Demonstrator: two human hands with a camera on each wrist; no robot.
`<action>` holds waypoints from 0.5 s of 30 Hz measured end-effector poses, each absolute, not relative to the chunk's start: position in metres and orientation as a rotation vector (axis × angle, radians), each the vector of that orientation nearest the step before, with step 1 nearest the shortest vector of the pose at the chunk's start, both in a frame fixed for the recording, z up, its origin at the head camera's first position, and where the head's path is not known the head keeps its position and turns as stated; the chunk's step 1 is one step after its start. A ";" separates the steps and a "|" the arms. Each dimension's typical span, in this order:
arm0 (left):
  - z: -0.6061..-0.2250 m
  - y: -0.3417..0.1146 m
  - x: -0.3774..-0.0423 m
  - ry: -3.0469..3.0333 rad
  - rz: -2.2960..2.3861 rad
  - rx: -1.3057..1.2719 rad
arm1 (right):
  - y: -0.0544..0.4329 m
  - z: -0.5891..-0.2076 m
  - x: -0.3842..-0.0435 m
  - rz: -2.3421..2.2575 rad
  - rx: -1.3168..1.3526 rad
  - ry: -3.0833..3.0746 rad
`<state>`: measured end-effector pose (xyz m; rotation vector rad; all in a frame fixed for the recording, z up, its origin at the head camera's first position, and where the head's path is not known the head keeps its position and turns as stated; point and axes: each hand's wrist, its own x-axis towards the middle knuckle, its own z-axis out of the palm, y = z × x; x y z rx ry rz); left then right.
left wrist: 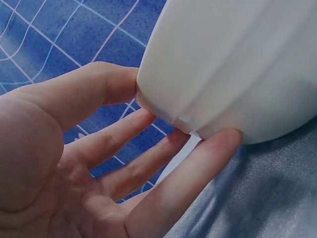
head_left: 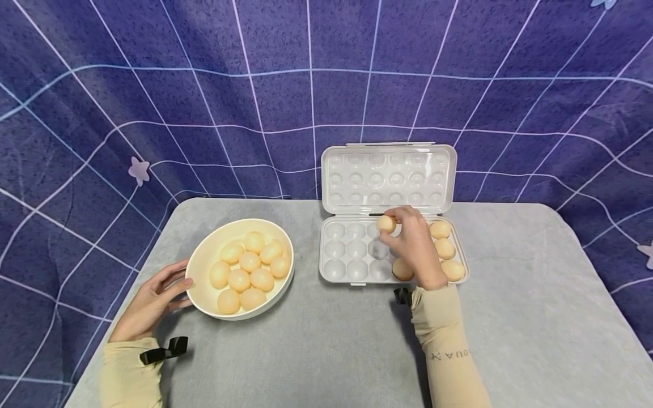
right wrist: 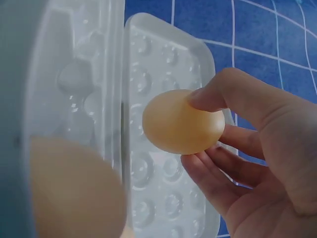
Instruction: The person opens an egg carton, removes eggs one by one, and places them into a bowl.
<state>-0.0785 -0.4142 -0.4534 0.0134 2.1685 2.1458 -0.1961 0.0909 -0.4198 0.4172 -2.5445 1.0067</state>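
Observation:
An egg (right wrist: pixel 173 124) is pinched between the thumb and fingertips of my right hand (head_left: pixel 412 238). Hand and egg are over the back part of a white egg box (head_left: pixel 323 266), whose lid (head_left: pixel 388 170) stands raised behind it. Several eggs sit in the box's right-hand cups, one of them an egg (head_left: pixel 403 269) in the front row; my hand hides part of that area. On the left, my left hand (head_left: pixel 155 297) grips the side of a cream bowl (head_left: pixel 204 300), thumb at the rim and fingers against the outer wall (left wrist: pixel 233 74). Several eggs (head_left: pixel 250 262) lie inside the bowl.
A grey tabletop (head_left: pixel 316 345) carries the bowl and the box, which stand apart with a strip of table between them. Behind hangs a blue cloth (head_left: pixel 275 96) with a pale grid and star shapes. Each sleeve bears a black strap (head_left: pixel 165 351) near the wrist.

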 end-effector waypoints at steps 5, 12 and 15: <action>-0.453 -0.414 -0.078 2.175 2.144 -0.001 | 0.082 -0.416 -0.194 1.037 0.476 -2.503; -0.453 -0.414 -0.078 2.162 2.154 0.009 | 0.055 -0.410 -0.190 1.070 0.592 -2.510; -0.453 -0.415 -0.078 2.153 2.165 0.026 | 0.040 -0.404 -0.188 1.092 0.642 -2.490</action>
